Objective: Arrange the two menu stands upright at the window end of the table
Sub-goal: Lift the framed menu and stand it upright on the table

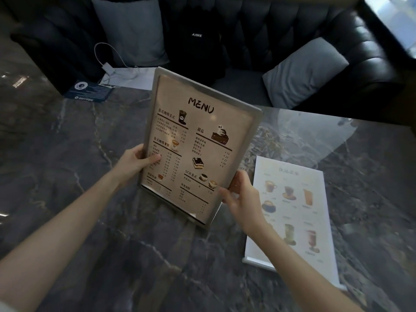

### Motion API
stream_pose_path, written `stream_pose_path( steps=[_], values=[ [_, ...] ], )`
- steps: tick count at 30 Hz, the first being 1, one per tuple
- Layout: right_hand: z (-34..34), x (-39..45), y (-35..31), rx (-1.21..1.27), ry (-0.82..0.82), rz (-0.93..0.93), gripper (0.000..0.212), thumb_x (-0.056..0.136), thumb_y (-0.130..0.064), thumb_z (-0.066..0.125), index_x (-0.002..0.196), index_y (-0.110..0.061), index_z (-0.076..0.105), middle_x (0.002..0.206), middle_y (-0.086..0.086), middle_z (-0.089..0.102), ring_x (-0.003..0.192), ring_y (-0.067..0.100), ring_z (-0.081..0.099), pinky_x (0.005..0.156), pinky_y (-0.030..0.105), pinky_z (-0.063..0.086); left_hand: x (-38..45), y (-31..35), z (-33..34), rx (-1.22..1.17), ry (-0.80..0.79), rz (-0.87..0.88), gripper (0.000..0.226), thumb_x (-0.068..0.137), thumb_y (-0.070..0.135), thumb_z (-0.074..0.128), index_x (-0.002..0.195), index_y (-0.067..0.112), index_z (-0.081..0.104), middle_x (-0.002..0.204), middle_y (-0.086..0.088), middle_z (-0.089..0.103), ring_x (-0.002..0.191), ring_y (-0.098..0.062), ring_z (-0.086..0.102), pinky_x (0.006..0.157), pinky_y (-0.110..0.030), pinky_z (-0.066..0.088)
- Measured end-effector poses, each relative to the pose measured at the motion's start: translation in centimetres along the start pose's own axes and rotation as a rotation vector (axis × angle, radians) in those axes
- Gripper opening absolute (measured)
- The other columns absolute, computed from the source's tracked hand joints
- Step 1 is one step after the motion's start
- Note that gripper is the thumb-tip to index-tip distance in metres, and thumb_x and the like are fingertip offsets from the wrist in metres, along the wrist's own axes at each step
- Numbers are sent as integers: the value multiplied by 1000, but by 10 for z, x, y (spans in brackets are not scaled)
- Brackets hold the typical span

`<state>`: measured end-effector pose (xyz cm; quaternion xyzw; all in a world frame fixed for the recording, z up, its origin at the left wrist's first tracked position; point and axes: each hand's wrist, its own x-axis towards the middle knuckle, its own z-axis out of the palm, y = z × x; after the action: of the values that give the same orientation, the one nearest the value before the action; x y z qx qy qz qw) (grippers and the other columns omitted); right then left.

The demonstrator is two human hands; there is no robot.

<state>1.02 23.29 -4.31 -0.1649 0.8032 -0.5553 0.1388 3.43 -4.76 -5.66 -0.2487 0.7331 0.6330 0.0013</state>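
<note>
A clear acrylic menu stand with a beige sheet headed "MENU" [198,143] is held above the dark marble table [78,143], tilted back and leaning to the left. My left hand [135,162] grips its left edge, thumb on the front. My right hand [239,194] grips its lower right edge. A second menu stand with a white sheet of drink pictures [297,212] lies flat on the table to the right, just beyond my right hand.
A black leather sofa [292,30] with grey cushions [304,73] runs along the table's far side. A dark blue card [90,91] and a white charger with cable [108,68] lie at the far left. The bright window [400,25] is at the upper right.
</note>
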Motion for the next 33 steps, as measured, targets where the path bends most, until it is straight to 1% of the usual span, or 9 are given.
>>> stream_pose_path(
  steps=[3, 6, 11, 13, 17, 22, 27, 30, 33],
  values=[
    [2, -6, -1, -21, -9, -46, 30, 85, -6, 61, 99, -24, 43, 91, -25, 56, 89, 10, 62, 79, 24, 56, -5, -7, 0, -5, 16, 7, 20, 83, 10, 64, 93, 27, 61, 92, 8, 70, 87, -6, 66, 72, -20, 56],
    [4, -14, -3, -49, -26, -57, 32, 86, -6, 59, 92, -31, 40, 87, -25, 53, 82, 3, 58, 70, 3, 46, -12, -18, -2, -16, 36, 16, 22, 83, 7, 62, 94, 27, 61, 83, 17, 74, 80, 4, 69, 67, -14, 56],
    [10, -25, -1, -76, -76, -32, 27, 88, -5, 55, 92, -25, 37, 86, -25, 49, 81, -9, 52, 65, -3, 41, -22, -29, -2, -1, 65, 28, 23, 84, 7, 61, 93, 28, 60, 79, 23, 73, 77, 12, 66, 64, -8, 53],
    [12, -27, 0, -80, -65, -32, 34, 88, -5, 56, 87, -32, 35, 85, -24, 49, 80, -9, 52, 64, -4, 40, -25, -30, -1, 9, 66, 36, 23, 84, 8, 61, 93, 29, 60, 80, 26, 72, 79, 12, 66, 65, -9, 53],
    [13, -26, 2, -110, -32, -36, 42, 87, -6, 57, 81, -40, 33, 84, -24, 50, 79, -7, 53, 65, -2, 41, -29, -30, 2, 18, 47, 58, 21, 87, 12, 58, 95, 32, 57, 98, 16, 65, 83, 11, 65, 69, -11, 53],
    [11, -25, 3, -125, -43, -59, 29, 88, -7, 57, 88, -28, 37, 84, -24, 51, 79, -6, 53, 66, -1, 41, -33, -29, 4, 41, 6, 59, 21, 89, 16, 56, 101, 33, 53, 106, 14, 60, 100, -2, 57, 87, -28, 48],
    [8, -24, 0, -147, -89, -63, 22, 90, -10, 55, 98, -22, 37, 89, -19, 54, 81, 1, 55, 65, -1, 42, -36, -25, 6, 107, 10, 40, 34, 90, 16, 54, 121, 16, 41, 116, 1, 57, 113, -18, 53, 99, -39, 45],
    [4, -23, -1, -202, -123, -69, 21, 90, -13, 55, 104, -17, 41, 106, -1, 64, 93, 13, 61, 70, 9, 48, -42, -21, 8, 190, 24, 14, 48, 90, 19, 53, 132, 8, 33, 132, -8, 48, 123, -22, 46, 102, -40, 43],
    [-4, -22, -9, -303, -208, -46, 25, 89, -14, 55, 110, -11, 41, 114, 8, 66, 100, 24, 64, 80, 32, 55, -49, -15, 17, 359, 74, 2, 55, 91, 24, 52, 137, 5, 28, 140, -13, 45, 129, -29, 44, 105, -43, 40]
  ],
)
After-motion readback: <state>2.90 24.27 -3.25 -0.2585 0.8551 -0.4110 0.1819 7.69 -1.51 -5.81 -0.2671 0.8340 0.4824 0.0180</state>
